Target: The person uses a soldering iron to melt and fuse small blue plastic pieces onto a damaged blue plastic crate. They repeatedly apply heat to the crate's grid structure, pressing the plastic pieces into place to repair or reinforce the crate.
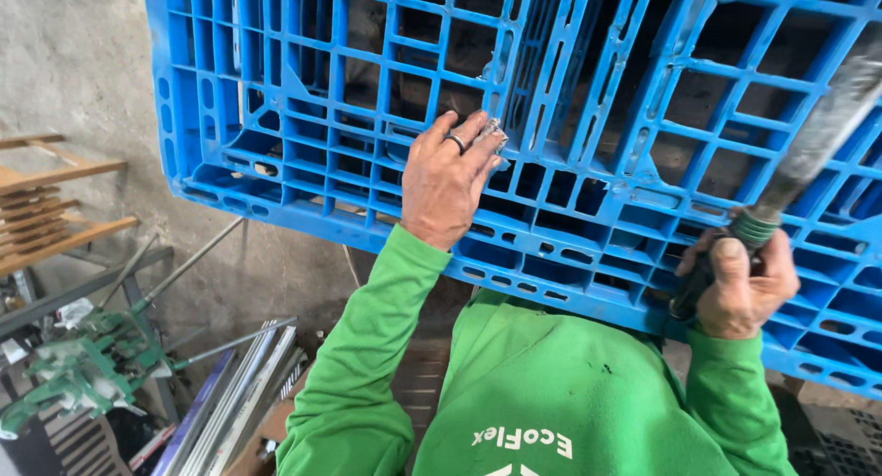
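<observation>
A big blue plastic pallet (570,154) fills most of the view, its open grid of ribs and square cells leaning over the person's green sweatshirt (551,393). Behind it stands a grey concrete wall (73,62). Low on the left lie a bundle of metal rods (239,393), a green metal tool (83,366) and a stack of wooden slats (55,209). The right hand (740,288) is clamped around the handle of a hammer (808,154), whose blurred shaft rises toward the upper right over the pallet. The left hand (447,177), with 1 ring on a finger, lies against the pallet's ribs, fingers together pinching a small grey metal piece (494,131) against the plastic.
</observation>
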